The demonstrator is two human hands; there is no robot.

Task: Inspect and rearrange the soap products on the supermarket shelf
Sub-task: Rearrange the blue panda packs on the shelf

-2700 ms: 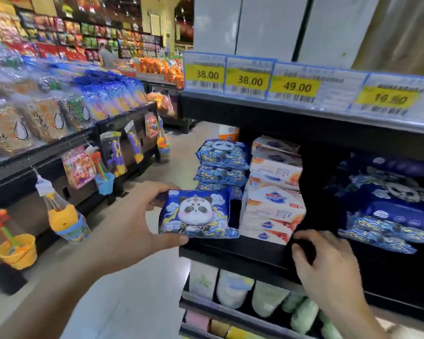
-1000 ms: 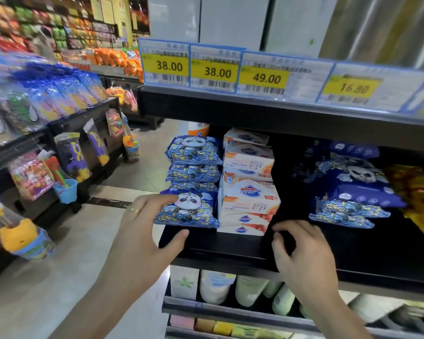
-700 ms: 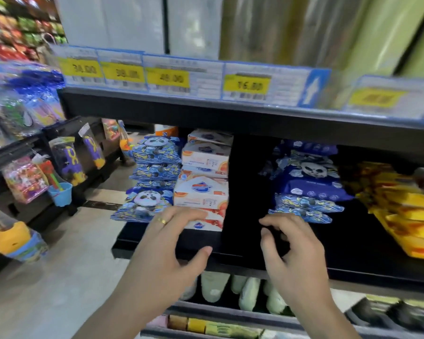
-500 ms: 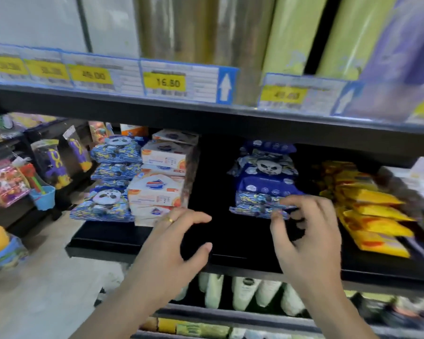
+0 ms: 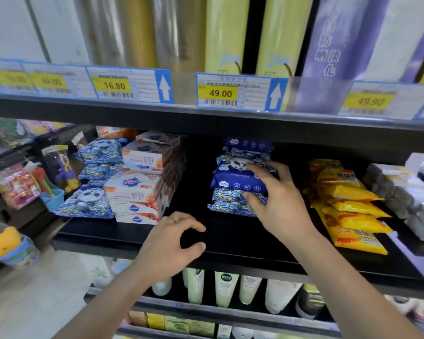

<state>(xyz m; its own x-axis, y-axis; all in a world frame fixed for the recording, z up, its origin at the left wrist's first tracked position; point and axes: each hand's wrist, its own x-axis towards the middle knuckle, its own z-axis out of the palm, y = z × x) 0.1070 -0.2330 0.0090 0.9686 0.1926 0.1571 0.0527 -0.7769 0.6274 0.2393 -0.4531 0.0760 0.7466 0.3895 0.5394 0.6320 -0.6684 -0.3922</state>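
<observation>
the black shelf (image 5: 230,236) holds several groups of soap, all placed here against the white boxes (image 5: 138,187) stacked at its left part. just left of the boxes sits a column of blue panda packs (image 5: 93,184), the lowest one tilted forward at the shelf's front edge. well right of the boxes, past a bare dark gap, stands a second pile of panda packs, the blue pile (image 5: 240,177), with a dark-blue pack in its middle. further right from the boxes lie yellow packs (image 5: 348,204) fanned out toward the front, and beyond those some grey-white packs (image 5: 402,196), blurred.

the right hand (image 5: 277,201) is on the blue pile: its fingertips touch the panda face on an upper pack and the thumb presses a lower pack, so the hand clasps the pile's right front. the left hand (image 5: 171,243) hovers over the bare gap right of the boxes, fingers and thumb loosely curved, holding nothing.

half a second ago the right hand was lower, at the bottom of the blue pile; it has since risen and spread over it. the view has swung right, the boxes sitting nearer the left edge, and the left hand has kept its curved pose over the gap.
</observation>
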